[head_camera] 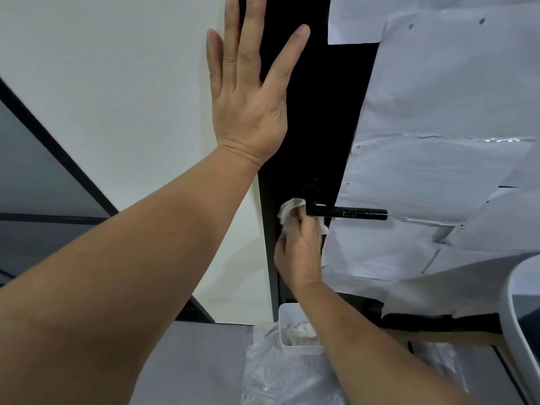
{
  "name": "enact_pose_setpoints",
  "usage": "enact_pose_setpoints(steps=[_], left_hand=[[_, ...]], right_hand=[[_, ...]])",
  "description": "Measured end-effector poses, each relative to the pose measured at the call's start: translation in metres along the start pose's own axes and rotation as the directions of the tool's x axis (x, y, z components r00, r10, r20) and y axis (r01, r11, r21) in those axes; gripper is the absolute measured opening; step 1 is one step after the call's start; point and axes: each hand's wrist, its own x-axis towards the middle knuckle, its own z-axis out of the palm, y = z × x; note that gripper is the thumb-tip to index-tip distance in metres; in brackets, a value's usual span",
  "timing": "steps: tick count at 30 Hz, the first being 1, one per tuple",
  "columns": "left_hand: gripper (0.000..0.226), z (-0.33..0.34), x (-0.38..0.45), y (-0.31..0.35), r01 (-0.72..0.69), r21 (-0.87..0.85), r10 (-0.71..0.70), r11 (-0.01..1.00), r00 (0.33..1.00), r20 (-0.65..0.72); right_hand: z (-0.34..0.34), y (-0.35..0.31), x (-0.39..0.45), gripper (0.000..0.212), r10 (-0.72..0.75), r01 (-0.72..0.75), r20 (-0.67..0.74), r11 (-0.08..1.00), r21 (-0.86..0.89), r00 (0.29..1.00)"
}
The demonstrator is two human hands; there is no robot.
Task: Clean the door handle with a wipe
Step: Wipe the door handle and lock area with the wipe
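Note:
A black lever door handle [353, 213] sticks out to the right from the black door frame [315, 112]. My right hand [301, 252] is closed around a crumpled white wipe [287, 210] and presses it against the base of the handle, at its left end. The rest of the lever is bare and shows wet streaks. My left hand [248, 92] lies flat with fingers spread, high up on the door edge where the white wall meets the black frame. It holds nothing.
The door glass is covered with taped white paper sheets [438, 112]. Below the handle a small white bin [295, 328] holds used wipes, with clear plastic sheeting [280, 372] on the grey floor. A white rounded basin edge [520, 302] is at the lower right.

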Motion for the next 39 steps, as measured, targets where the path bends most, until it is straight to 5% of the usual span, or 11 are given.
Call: enact_pose_setpoints(steps=[6, 12, 14, 18, 24, 29, 32, 35, 39], left_hand=[[0.052, -0.009, 0.005, 0.008, 0.025, -0.045, -0.024, 0.999, 0.999, 0.028], [0.041, 0.000, 0.001, -0.001, 0.001, -0.012, -0.001, 1.000, 1.000, -0.024], [0.042, 0.001, 0.001, -0.001, -0.007, -0.020, 0.006, 1.000, 1.000, -0.030], [0.039, -0.002, 0.002, 0.003, 0.008, -0.045, -0.008, 0.999, 1.000, -0.016], [0.041, -0.004, 0.003, 0.002, 0.008, -0.027, -0.008, 1.000, 1.000, -0.011], [0.042, -0.005, 0.002, 0.004, 0.012, -0.033, -0.012, 0.999, 1.000, -0.011], [0.040, -0.004, 0.002, 0.005, 0.014, -0.036, -0.015, 0.999, 1.000, -0.013], [0.042, -0.002, 0.001, 0.004, 0.019, -0.028, -0.020, 0.999, 1.000, -0.021], [0.042, -0.002, 0.001, 0.004, 0.021, -0.017, -0.021, 1.000, 1.000, -0.021]], right_hand=[[-0.027, -0.032, -0.017, 0.049, -0.203, 0.211, -0.076, 0.970, 0.120, 0.976], [-0.058, -0.031, 0.030, 0.042, 0.070, -0.045, -0.271, 0.994, 0.098, 0.960], [-0.061, -0.027, 0.044, 0.040, 0.114, -0.112, -0.236, 0.993, 0.022, 0.965], [-0.052, -0.026, 0.046, 0.038, -0.128, 0.106, -0.133, 0.981, -0.160, 0.983], [-0.050, -0.022, 0.047, 0.036, 0.146, -0.197, -0.288, 0.967, -0.159, 0.946], [-0.040, -0.033, 0.045, 0.046, -0.044, 0.003, -0.123, 0.948, -0.319, 0.991], [-0.037, -0.042, 0.046, 0.053, 0.011, -0.031, -0.126, 0.988, -0.153, 0.992], [-0.038, -0.055, 0.048, 0.040, 0.091, -0.057, -0.136, 0.969, 0.239, 0.986], [-0.037, -0.081, 0.036, 0.021, 0.307, -0.267, 0.070, 0.670, 0.692, 0.949]])
